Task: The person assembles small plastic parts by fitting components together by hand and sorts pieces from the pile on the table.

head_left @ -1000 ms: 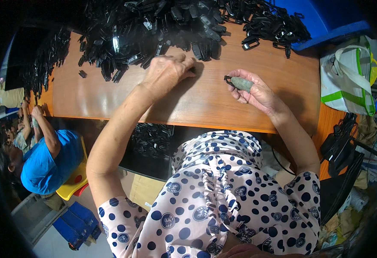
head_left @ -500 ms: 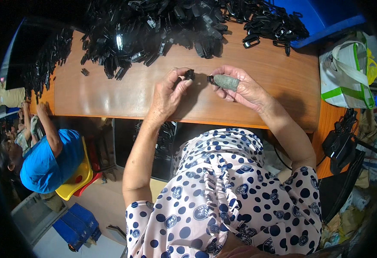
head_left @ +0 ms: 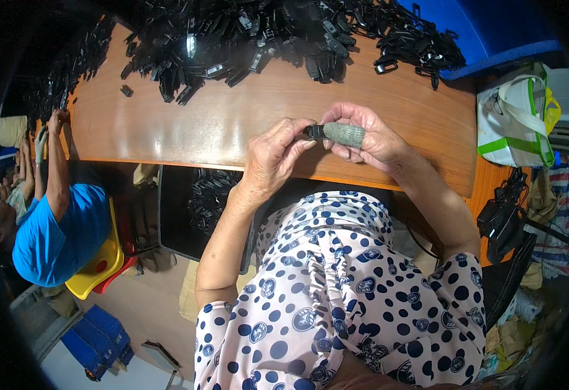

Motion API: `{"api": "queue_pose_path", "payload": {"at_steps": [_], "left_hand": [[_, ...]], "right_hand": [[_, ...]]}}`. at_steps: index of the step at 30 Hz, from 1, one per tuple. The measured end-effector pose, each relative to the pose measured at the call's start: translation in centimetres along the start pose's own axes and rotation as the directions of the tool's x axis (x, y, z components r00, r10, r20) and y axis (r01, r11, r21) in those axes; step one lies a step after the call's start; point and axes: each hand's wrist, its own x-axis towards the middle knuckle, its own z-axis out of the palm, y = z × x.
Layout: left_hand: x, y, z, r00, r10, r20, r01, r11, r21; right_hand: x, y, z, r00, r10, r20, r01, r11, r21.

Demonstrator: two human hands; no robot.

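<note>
My left hand (head_left: pixel 273 156) pinches a small black plastic part (head_left: pixel 313 132) between thumb and fingertips, above the table's near side. Directly to its right is my right hand (head_left: pixel 366 138), with a grey knitted cover (head_left: pixel 344 135) over its thumb. That hand's fingers are closed at the right end of the black plastic; the piece in them is mostly hidden. Both hands' parts meet in one dark shape, and I cannot tell whether they are locked together. A large heap of similar black plastic parts (head_left: pixel 226 42) lies farther back on the wooden table (head_left: pixel 193 133).
A blue bin (head_left: pixel 492 32) stands at the back right, near a white and green bag (head_left: pixel 515 120). One loose part (head_left: pixel 126 90) lies left of the heap. Below the table edge is a dark crate (head_left: pixel 180 227) of black parts. A person in blue (head_left: pixel 63 231) works at left.
My hands have come together; the black parts they held apart now meet. The left hand moved right and nearer to me. My view has shifted slightly, showing more of the crate.
</note>
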Motion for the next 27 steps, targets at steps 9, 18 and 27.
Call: {"api": "queue_pose_path", "payload": {"at_steps": [9, 18, 27], "left_hand": [[-3.0, 0.0, -0.5, 0.997, 0.074, -0.031, -0.069, 0.99, 0.126], [-7.7, -0.4, -1.7, 0.992, -0.103, -0.079, 0.098, 0.993, -0.058], [-11.0, -1.2, -2.5, 0.891, -0.434, -0.13, 0.226, 0.673, -0.704]], "right_hand": [[0.2, -0.6, 2.2, 0.986, 0.144, -0.081, -0.161, 0.945, -0.285], [2.3, 1.9, 4.2, 0.86, 0.455, -0.23, -0.507, 0.813, -0.286], [5.4, 4.2, 7.5, 0.855, 0.509, 0.094, -0.414, 0.781, -0.468]]}}
